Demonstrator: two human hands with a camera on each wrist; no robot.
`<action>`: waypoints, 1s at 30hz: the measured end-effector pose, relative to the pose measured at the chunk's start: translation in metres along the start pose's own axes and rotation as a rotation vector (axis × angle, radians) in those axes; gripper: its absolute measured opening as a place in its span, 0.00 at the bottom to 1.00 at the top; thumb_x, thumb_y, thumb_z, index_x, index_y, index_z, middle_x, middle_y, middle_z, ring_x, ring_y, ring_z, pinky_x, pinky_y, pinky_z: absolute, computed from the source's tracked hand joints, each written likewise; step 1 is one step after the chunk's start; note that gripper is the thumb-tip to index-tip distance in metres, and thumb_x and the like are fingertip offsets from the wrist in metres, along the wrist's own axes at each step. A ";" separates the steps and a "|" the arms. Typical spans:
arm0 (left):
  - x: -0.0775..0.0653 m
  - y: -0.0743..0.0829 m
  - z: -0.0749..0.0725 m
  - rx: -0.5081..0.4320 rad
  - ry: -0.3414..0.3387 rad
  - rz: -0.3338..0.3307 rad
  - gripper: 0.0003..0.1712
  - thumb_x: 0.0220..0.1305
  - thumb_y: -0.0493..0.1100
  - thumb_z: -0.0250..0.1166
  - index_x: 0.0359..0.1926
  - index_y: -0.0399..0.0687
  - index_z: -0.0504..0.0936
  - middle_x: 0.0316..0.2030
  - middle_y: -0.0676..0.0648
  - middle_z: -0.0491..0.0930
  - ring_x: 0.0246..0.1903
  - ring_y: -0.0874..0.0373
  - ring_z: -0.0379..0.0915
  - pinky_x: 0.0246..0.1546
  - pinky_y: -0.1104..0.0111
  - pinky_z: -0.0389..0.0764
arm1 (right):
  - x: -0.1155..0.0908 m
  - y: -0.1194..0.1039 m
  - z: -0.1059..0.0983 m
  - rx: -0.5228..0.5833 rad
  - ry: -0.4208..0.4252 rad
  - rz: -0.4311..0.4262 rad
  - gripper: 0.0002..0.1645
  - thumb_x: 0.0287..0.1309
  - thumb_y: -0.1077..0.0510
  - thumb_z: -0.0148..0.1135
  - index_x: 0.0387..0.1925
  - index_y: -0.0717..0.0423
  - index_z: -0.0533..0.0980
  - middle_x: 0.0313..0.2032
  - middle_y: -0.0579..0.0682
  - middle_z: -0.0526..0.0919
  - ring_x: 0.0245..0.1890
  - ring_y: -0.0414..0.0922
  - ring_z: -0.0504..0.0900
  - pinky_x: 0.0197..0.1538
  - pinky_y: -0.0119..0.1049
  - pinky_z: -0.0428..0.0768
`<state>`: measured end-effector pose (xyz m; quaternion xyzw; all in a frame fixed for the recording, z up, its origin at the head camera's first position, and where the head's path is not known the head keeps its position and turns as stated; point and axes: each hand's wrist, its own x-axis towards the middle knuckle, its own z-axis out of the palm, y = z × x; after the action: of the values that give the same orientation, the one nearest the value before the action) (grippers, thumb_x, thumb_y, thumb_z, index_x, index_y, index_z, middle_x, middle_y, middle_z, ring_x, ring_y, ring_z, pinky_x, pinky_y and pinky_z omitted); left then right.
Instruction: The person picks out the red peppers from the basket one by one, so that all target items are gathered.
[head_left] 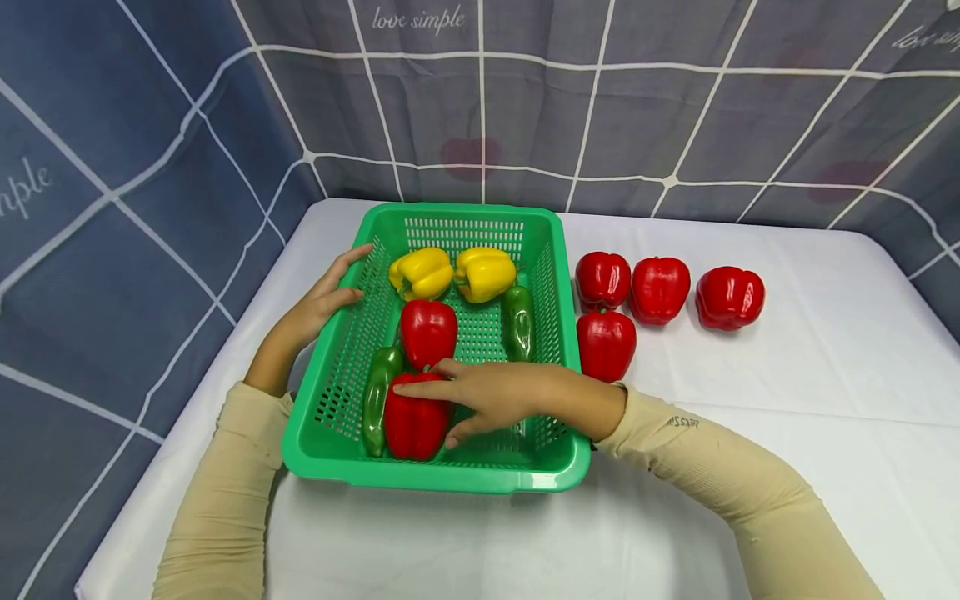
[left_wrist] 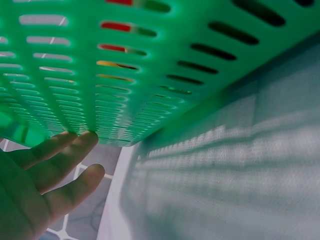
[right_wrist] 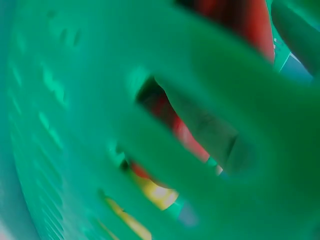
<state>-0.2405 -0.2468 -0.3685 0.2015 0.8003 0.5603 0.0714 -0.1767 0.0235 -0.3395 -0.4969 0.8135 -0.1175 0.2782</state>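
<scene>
A green plastic basket (head_left: 465,479) stands on the white-covered table. My left hand (head_left: 322,304) is at its left side, fingers fairly straight and fingertips at the rim; the left wrist view shows spread fingers (left_wrist: 70,155) by the slotted outer wall. My right hand (head_left: 495,396) reaches over the right rim, its straight index finger lying across the top of the front red bell pepper (head_left: 416,425) and the thumb beside it. Another red bell pepper (head_left: 429,333) lies just behind. The basket wall hides most of the right hand in the right wrist view.
Also in the basket are yellow bell peppers (head_left: 422,273) at the back, one green pepper (head_left: 381,400) on the left and another green pepper (head_left: 519,323) on the right. Several red bell peppers (head_left: 660,290) lie right of the basket. A grey checked curtain (head_left: 540,108) hangs behind.
</scene>
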 end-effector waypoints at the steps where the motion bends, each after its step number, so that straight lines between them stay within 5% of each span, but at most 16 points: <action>1: 0.000 0.000 0.000 0.002 0.001 0.000 0.37 0.59 0.31 0.41 0.71 0.47 0.44 0.69 0.41 0.43 0.56 0.55 0.54 0.47 0.82 0.65 | 0.000 0.000 0.000 0.003 0.000 0.000 0.49 0.52 0.48 0.63 0.70 0.33 0.46 0.62 0.50 0.61 0.57 0.44 0.67 0.53 0.34 0.73; 11: 0.000 0.001 0.000 0.005 0.005 -0.007 0.38 0.59 0.32 0.42 0.71 0.47 0.45 0.69 0.42 0.43 0.56 0.54 0.54 0.47 0.82 0.65 | 0.000 0.001 -0.001 0.015 -0.001 0.018 0.49 0.52 0.49 0.62 0.69 0.32 0.46 0.63 0.50 0.60 0.58 0.45 0.66 0.53 0.34 0.73; 21: 0.000 0.001 0.000 -0.007 0.004 -0.002 0.37 0.60 0.31 0.41 0.70 0.47 0.45 0.69 0.40 0.43 0.53 0.57 0.57 0.44 0.82 0.68 | -0.002 0.002 -0.001 -0.136 0.098 0.064 0.41 0.57 0.49 0.57 0.69 0.32 0.51 0.56 0.50 0.72 0.37 0.41 0.78 0.39 0.29 0.77; 30: -0.001 0.001 0.001 -0.005 0.009 -0.003 0.37 0.60 0.32 0.42 0.71 0.48 0.45 0.69 0.42 0.42 0.54 0.59 0.55 0.47 0.83 0.65 | 0.006 0.000 -0.001 -0.074 0.048 0.089 0.54 0.44 0.37 0.64 0.69 0.36 0.46 0.59 0.51 0.65 0.49 0.44 0.74 0.47 0.37 0.76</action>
<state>-0.2393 -0.2461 -0.3678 0.1978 0.7995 0.5629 0.0690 -0.1791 0.0182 -0.3405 -0.4672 0.8451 -0.0867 0.2450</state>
